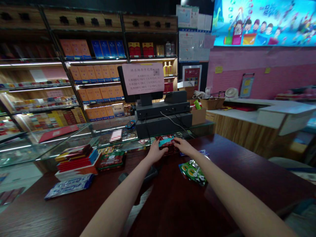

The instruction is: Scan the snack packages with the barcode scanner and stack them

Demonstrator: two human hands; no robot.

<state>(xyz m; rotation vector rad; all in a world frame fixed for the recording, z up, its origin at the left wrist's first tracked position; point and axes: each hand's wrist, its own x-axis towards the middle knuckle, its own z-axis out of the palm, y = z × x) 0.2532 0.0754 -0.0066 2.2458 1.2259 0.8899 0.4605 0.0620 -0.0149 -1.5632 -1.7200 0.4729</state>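
Observation:
A dark red packet with a light blue band (166,141) is at the far edge of the dark wooden table (163,204), in front of the register. My left hand (157,152) grips its left side, thumb toward the packet's near edge. On its right side my right hand (184,145) has its fingers closed on the packet. Below my right hand lies a green packet (193,171), partly behind my right forearm. Under my left forearm a dark object (149,174) rests on the table, partly hidden.
At the left are a stack of red and yellow packets (76,159), a dark green packet (112,160) and a blue-white packet (70,186). A register screen with a pink sign (143,79) stands behind, near a glass counter (56,140) and a cardboard box (198,116).

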